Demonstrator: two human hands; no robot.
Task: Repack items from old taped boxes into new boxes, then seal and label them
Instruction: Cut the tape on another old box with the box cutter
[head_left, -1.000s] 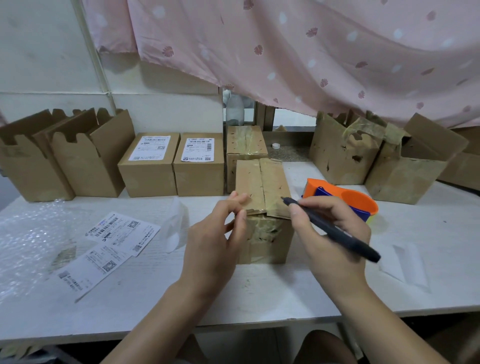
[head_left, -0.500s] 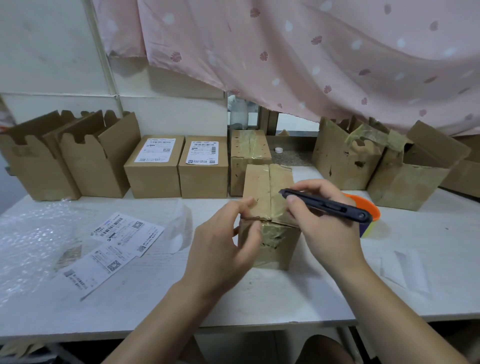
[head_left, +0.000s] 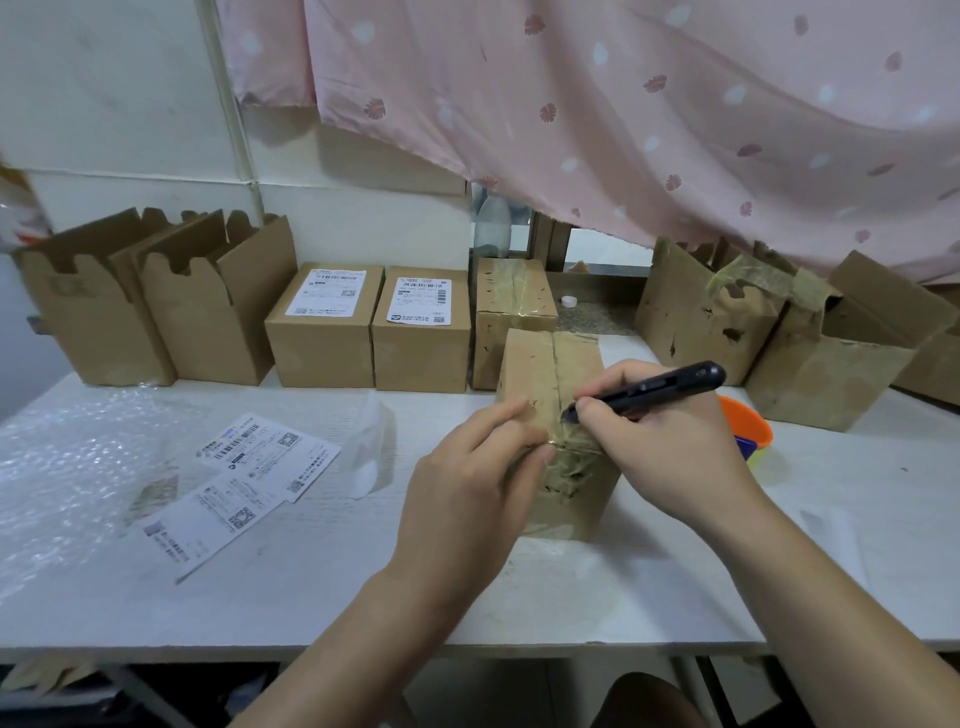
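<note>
Old taped box (head_left: 550, 369) stands between the two hands, flaps closed. Left hand (head_left: 478, 483) curls round its near left corner. Right hand (head_left: 660, 447) grips a black cutter (head_left: 654, 387) pen-fashion, tip on the taped centre seam (blade too small to make out). Loose shipping labels (head_left: 244, 483) lie left of the left hand.

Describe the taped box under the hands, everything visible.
The taped box is worn brown cardboard wrapped in yellowed, wrinkled tape, with a seam down its closed top. It stands upright on the white table. The left hand grips its near left edge; the right hand holds a black cutter, tip at the seam.
</note>
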